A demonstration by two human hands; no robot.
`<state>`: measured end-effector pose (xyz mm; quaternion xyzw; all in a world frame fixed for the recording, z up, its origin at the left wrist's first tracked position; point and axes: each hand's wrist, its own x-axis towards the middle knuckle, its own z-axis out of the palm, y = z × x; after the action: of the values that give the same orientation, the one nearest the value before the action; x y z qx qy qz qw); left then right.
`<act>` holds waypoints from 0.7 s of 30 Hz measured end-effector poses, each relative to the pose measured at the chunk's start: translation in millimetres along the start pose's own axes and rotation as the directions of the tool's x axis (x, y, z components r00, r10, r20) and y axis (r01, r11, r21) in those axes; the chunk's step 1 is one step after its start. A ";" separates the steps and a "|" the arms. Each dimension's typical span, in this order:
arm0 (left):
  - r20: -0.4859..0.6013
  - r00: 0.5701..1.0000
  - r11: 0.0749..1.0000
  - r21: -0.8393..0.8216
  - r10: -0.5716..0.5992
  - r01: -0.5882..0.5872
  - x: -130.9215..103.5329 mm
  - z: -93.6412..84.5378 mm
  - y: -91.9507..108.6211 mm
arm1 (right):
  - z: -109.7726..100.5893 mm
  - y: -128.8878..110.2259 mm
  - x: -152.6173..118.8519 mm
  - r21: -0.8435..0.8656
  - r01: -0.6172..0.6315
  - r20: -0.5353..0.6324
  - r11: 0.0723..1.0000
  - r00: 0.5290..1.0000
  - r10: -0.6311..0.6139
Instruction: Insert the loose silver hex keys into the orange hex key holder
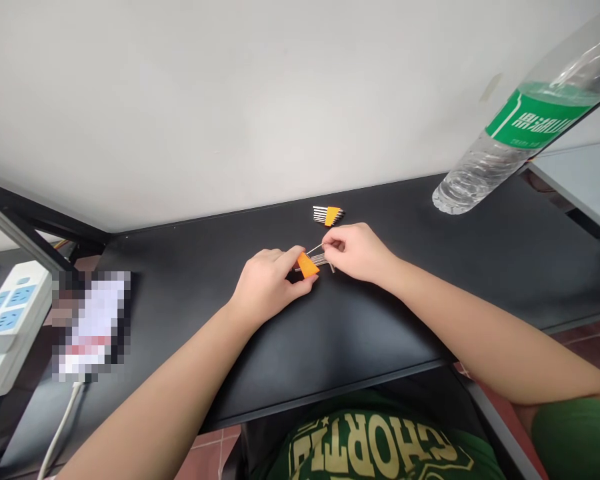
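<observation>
My left hand (273,280) grips an orange hex key holder (309,265) between thumb and fingers, just above the black desk. Several silver hex keys (321,259) stick out of this holder toward the right. In my right hand (353,252), thumb and forefinger pinch the end of one thin hex key (314,249) at the holder's upper edge. Its far end is hidden at the holder. Behind my hands lies a second orange holder (333,216) with several hex keys through it, touched by neither hand.
On the black desk (300,353), a large water bottle (510,133) with a green label stands at the back right. To the left lie a blurred-out device (95,320) with a white cable (63,427) and a white power strip (13,323). A pale wall (230,100) rises behind.
</observation>
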<state>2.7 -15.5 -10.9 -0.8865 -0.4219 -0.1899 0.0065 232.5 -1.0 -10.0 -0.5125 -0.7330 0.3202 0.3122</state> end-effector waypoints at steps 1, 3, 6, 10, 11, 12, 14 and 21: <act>0.005 1.000 1.000 0.000 -0.022 0.022 -0.3 0.3 -0.7 | -2.7 3.6 2.3 -0.046 -0.012 -0.013 0.999 1.000 0.011; 0.019 0.998 0.998 0.000 -0.061 0.061 -0.5 0.7 -1.4 | -6.9 10.9 7.3 -0.139 -0.051 -0.032 0.989 0.998 0.047; 0.039 0.995 0.995 -0.011 -0.095 0.095 0.0 0.8 -1.2 | -10.0 18.2 13.2 -0.282 -0.107 -0.009 0.954 0.994 0.108; 0.066 0.992 0.993 -0.028 -0.111 0.113 1.2 1.0 -0.2 | -10.8 18.9 15.6 -0.475 -0.130 0.039 0.870 0.985 0.168; 0.070 0.991 0.993 -0.029 -0.114 0.117 1.4 1.1 -0.1 | -10.8 18.6 15.4 -0.506 -0.129 0.046 0.853 0.983 0.176; 0.072 0.991 0.992 -0.031 -0.116 0.119 1.6 1.2 0.0 | -10.8 18.5 15.1 -0.528 -0.124 0.047 0.840 0.984 0.175; 0.070 0.990 0.992 -0.037 -0.119 0.122 1.6 1.4 0.1 | -10.2 19.1 14.3 -0.538 -0.100 0.032 0.837 0.990 0.138; 0.065 0.993 0.992 -0.075 -0.101 0.106 0.9 1.6 0.0 | -0.1 9.0 4.3 -0.474 0.239 0.225 0.848 0.963 -0.146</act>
<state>3.7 -14.5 -12.1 -0.8683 -0.4596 -0.1794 -0.0512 236.3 5.5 -16.5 -0.4680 -0.8635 0.1329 0.1329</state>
